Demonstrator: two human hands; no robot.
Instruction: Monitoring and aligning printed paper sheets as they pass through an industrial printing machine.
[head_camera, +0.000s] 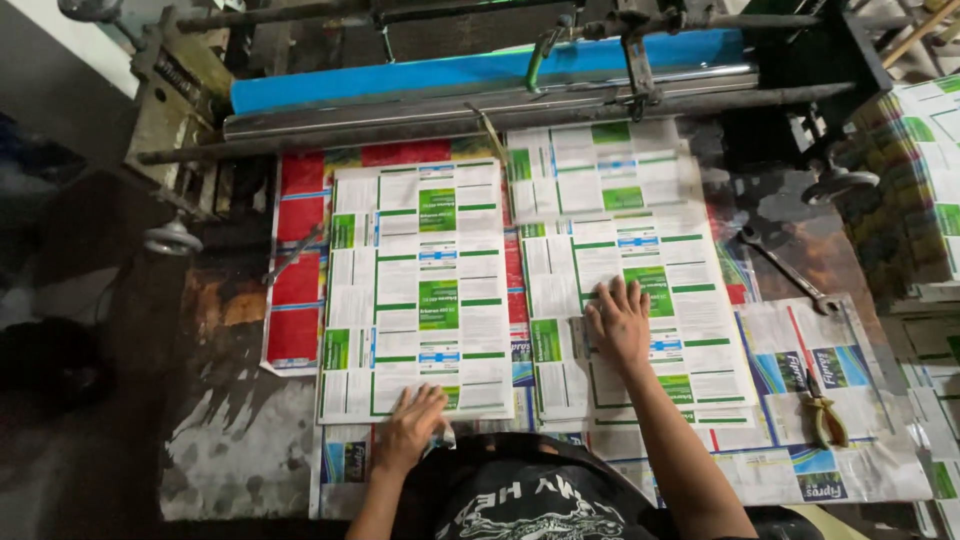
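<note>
Item: two stacks of printed paper sheets, white with green blocks, lying flat on the worn surface (240, 440) below a machine with a blue roller (480, 68) across the top of the frame. I see the left stack (415, 290) at centre and the right stack (625, 250) just beside it, fanned and less square, both resting on loose red and blue printed sheets. My left hand (412, 425) lies on the bottom edge of the left stack, fingers curled over the lower edge and touching a small pale scrap; whether it pinches anything I cannot tell. My right hand (620, 325) is spread flat, palm down, pressing the middle of the right stack, gripping nothing. Handling, as I judge it: single sheets light, thin, limp and easily creased; glossy faces likely to slide on one another; a full stack heavier and prone to skewing. Best taken at opposite edges or corners, lifted from beneath. Nearby, at right of frame: a wrench (785, 268) and yellow-handled pliers (825, 418).
</note>
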